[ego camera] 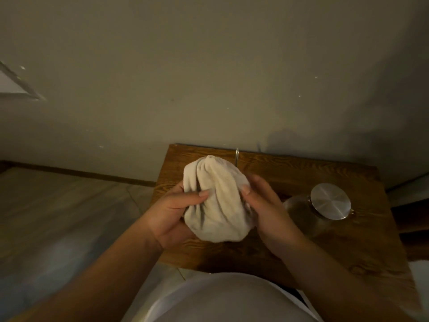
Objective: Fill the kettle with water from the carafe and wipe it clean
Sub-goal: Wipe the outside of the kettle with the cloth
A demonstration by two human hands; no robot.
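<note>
While a white shirt (222, 298) fills the near edge of the view, both forearms reach forward over a wooden table (290, 173) set against a plain wall (209, 66). Left hand (171, 212) and right hand (267, 205) are clamped on opposite sides of a bunched pale cloth (216, 201), left thumb pressed into its folds and right thumb tip on its right flank. That cloth bulges as if wrapped round something, perhaps the kettle, though the covered thing cannot be made out; only a thin metal loop (237, 156) sticks up just past the bundle's far side. Right of the hands, near but apart from them, the glass carafe (301, 212) stands on the table with a round brushed-metal lid (330, 201) on top, its clear body dim in the low light. Left of the table lies pale floor (58, 205), meeting the wall at a dark skirting strip (81, 174).
</note>
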